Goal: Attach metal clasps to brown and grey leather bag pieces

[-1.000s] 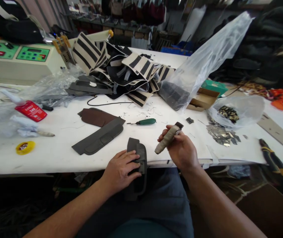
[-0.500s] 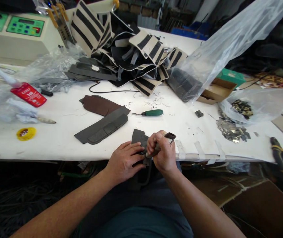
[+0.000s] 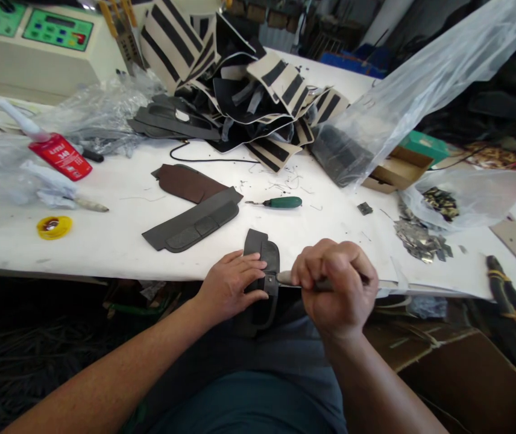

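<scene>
A dark grey leather-like piece point(image 3: 271, 250) lies over the table's front edge, its near end hanging down towards my lap. My left hand point(image 3: 231, 282) rests flat on it from the left, fingers stretched out and apart. A small metal fitting point(image 3: 270, 279) shows on the piece beside those fingertips. My right hand point(image 3: 339, 286) is closed round a slim hand tool point(image 3: 285, 277), whose pale rounded end points left at the piece's right edge; the rest is hidden in the fist. Beyond lie another dark grey piece point(image 3: 195, 224), a brown piece point(image 3: 185, 182) and a green-handled tool point(image 3: 283, 202).
Striped panels point(image 3: 280, 81) are heaped at the back. Left are a red glue bottle point(image 3: 61, 158) and a yellow tape roll point(image 3: 54, 228). Metal plates point(image 3: 421, 238), a plastic bag point(image 3: 475, 193), an open carton point(image 3: 396, 172) and pliers point(image 3: 506, 289) lie right.
My right hand has swung right and turned, so the tool now lies nearly level. It has uncovered the metal fitting. My left hand stays on the piece. The view has shifted slightly.
</scene>
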Available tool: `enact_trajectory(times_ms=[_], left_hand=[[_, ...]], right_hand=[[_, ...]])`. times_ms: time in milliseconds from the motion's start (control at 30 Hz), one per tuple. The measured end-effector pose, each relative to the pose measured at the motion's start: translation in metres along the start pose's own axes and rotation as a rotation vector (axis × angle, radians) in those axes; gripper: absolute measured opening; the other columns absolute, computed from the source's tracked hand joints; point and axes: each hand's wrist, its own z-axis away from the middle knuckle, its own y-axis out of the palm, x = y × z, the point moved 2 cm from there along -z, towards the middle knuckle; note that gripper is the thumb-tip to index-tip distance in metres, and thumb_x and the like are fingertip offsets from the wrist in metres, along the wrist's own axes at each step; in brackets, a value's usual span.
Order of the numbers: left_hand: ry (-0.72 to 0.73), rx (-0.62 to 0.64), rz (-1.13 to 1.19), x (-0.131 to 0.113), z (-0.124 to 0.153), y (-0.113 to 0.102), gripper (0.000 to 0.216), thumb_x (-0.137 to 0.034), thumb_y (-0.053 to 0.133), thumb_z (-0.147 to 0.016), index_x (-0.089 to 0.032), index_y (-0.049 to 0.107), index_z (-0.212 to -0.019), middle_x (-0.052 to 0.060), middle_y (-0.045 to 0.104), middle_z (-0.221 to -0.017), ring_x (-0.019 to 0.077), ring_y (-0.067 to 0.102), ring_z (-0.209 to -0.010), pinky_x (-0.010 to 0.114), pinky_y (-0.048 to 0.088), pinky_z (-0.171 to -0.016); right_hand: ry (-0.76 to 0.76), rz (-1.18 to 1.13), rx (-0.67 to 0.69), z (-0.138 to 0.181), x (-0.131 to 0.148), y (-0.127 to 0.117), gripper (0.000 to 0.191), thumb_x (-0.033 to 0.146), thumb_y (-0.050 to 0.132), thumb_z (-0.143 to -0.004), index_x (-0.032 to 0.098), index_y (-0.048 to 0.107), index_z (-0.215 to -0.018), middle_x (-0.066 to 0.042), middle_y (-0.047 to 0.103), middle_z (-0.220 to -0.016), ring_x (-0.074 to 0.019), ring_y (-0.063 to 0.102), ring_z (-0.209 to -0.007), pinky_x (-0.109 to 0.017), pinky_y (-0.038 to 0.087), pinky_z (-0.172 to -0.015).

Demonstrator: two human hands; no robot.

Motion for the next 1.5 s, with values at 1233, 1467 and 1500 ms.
enact_trajectory(times_ms=[1233,1467,1500], left_hand=[[-0.237,0.274,0.124,-0.080,0.034,-0.024,0.044,-0.037,0.074,-0.087,-0.021,0.071,-0.129,0.011,0.077,-0.116,0.0296,0.070,-0.106,0.042,0.051,-0.096],[-0.952,0.276,1.004,-0.070,0.055,0.026,0.048,-0.061,0.078,-0.078,-0.014,0.069,-0.081,-0.001,0.062,-0.064,0.0129,0.051,-0.056,0.023,0.034,-0.053],[-0.970,0.251,1.042,-0.070,0.054,0.033,0.052,-0.065,0.077,-0.077,-0.014,0.070,-0.086,-0.001,0.064,-0.066,0.0129,0.052,-0.057,0.023,0.036,-0.054]], right_hand=[[0.549,0.843,1.263,0.017,0.033,-0.085,0.015,0.018,0.067,-0.074,0.020,0.078,-0.084,0.003,0.068,-0.071,-0.0123,0.057,-0.063,-0.022,0.037,-0.057],[0.380,0.982,1.177,-0.038,0.017,-0.063,0.018,0.025,0.070,-0.080,0.023,0.080,-0.095,0.001,0.076,-0.082,-0.0159,0.066,-0.073,-0.024,0.044,-0.066],[0.346,0.991,1.125,-0.044,0.011,-0.063,0.016,0.027,0.071,-0.081,0.023,0.080,-0.094,0.001,0.076,-0.082,-0.0160,0.066,-0.073,-0.024,0.045,-0.067]])
